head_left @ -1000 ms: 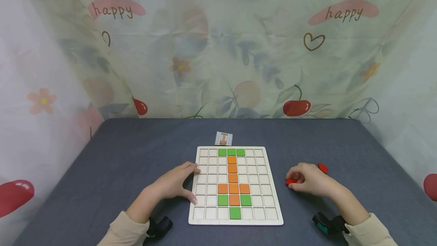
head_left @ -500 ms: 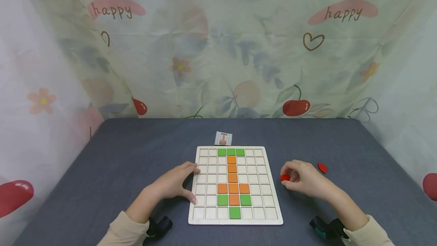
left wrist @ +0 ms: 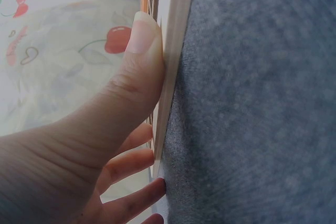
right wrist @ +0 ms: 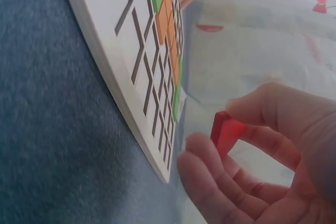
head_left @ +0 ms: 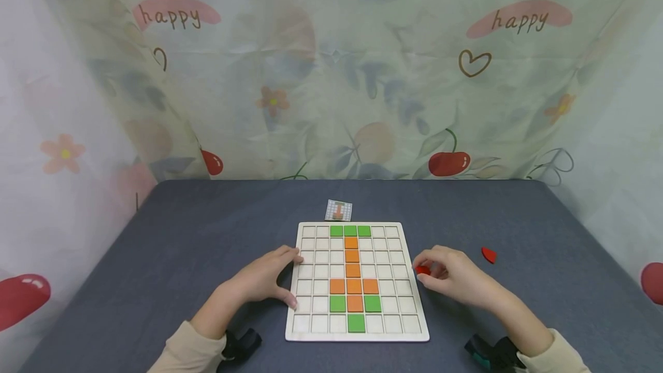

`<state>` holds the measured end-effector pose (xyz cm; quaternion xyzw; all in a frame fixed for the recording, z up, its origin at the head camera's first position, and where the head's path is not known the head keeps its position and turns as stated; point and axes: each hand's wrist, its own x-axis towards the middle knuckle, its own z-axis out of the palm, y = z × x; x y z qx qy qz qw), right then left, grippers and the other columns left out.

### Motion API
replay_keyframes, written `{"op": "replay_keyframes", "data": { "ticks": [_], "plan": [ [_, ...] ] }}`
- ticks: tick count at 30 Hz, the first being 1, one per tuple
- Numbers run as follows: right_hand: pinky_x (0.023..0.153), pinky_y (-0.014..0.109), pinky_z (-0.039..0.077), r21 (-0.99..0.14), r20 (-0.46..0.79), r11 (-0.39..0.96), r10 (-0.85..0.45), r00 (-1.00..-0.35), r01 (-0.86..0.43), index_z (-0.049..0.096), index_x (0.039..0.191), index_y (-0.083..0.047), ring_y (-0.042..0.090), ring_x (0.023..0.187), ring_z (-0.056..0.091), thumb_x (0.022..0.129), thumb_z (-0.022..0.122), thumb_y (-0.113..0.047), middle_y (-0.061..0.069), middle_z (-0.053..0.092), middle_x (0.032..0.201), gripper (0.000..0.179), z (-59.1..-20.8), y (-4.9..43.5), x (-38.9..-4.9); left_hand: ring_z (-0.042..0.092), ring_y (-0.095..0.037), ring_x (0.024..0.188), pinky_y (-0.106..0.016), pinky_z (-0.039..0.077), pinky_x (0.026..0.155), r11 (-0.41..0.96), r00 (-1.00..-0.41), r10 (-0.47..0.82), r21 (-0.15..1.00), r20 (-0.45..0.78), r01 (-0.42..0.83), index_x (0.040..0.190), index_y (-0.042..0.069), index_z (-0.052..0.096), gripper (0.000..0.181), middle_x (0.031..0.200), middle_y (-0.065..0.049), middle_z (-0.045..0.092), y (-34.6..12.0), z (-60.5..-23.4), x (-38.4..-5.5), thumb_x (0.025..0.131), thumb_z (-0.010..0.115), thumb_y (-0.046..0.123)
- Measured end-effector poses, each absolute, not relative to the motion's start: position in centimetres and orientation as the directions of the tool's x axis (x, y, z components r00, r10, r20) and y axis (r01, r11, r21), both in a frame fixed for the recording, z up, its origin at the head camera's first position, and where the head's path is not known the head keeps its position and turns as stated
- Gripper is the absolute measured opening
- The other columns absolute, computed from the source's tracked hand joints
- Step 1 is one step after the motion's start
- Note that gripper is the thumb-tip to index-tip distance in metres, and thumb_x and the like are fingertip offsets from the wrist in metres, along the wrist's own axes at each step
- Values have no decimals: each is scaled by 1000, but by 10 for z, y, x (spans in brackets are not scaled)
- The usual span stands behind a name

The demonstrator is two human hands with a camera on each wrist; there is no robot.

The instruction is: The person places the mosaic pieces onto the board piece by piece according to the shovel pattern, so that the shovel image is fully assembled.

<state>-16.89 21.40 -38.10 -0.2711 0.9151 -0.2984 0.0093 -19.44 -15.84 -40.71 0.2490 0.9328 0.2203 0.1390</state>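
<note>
A white grid board (head_left: 383,257) lies flat on the table, with orange and green square tiles filling some of its cells. Thumb and fingertips of my left hand (head_left: 269,277) rest along the board's left edge, the fingers spread and relaxed. In the left wrist view the thumb (left wrist: 137,61) lies against the rim. Beside the right edge, my right hand (head_left: 456,277) pinches a small red tile (right wrist: 227,131) between thumb and fingers. Part of that tile is hidden by the fingers. Another red tile (head_left: 489,255), wedge-shaped with a rounded side, lies on the table farther right.
A small pattern card (head_left: 339,210) lies just behind the board. Dark grey cloth (head_left: 207,217) covers the table, and a printed curtain (head_left: 331,73) hangs behind and at the sides. Each wrist wears a black device.
My right hand has moved left with the red tile, up to the board's right edge, leaving the other red tile fully uncovered. The left hand stays in place.
</note>
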Motion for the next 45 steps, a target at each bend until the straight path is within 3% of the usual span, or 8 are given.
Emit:
{"op": "replay_keyframes", "data": {
  "ticks": [12,16,25,30,35,45],
  "plan": [
    [57,19,49,-661,103,586,-548,-830,-469,62,93,-11,-1,64,54,86,67,-15,-2,58,85,10,-386,206,-168,46,-32,126,-48,40,102,769,-832,538,482,-133,420,129,6,50,86,135,-14,46,-159,-407,-194,59,82,44],
    [55,21,49,-704,86,552,-558,-825,-447,61,90,-12,3,58,57,87,66,-16,1,61,77,7,-385,203,-167,45,-32,127,-48,39,102,769,-834,536,484,-133,417,129,6,50,86,135,-14,46,-159,-407,-194,59,82,44],
    [53,21,49,-731,74,545,-534,-842,-410,65,95,-9,1,56,54,85,68,-24,-1,62,73,18,-386,194,-164,45,-31,127,-48,39,103,778,-839,525,483,-146,403,130,6,49,87,136,-14,46,-158,-407,-193,59,82,44],
    [55,21,50,-747,129,493,-551,-825,-446,64,100,-5,10,57,61,86,66,-16,1,67,73,18,-389,189,-164,45,-31,126,-48,40,102,778,-838,525,482,-149,402,130,6,49,87,135,-14,46,-158,-407,-194,59,82,44],
    [58,23,53,-797,90,458,-554,-828,-393,63,99,-3,17,63,65,87,65,-16,5,70,78,18,-389,184,-162,45,-30,126,-48,40,102,780,-839,522,484,-153,397,131,5,49,88,135,-13,46,-158,-406,-194,59,82,44],
    [62,24,55,-864,10,405,-582,-813,-300,66,91,-5,10,66,64,86,66,-16,10,69,82,12,-392,174,-154,46,-31,126,-48,40,102,779,-840,523,480,-143,403,130,5,49,87,135,-14,46,-158,-405,-193,59,83,43]
  ]
}}
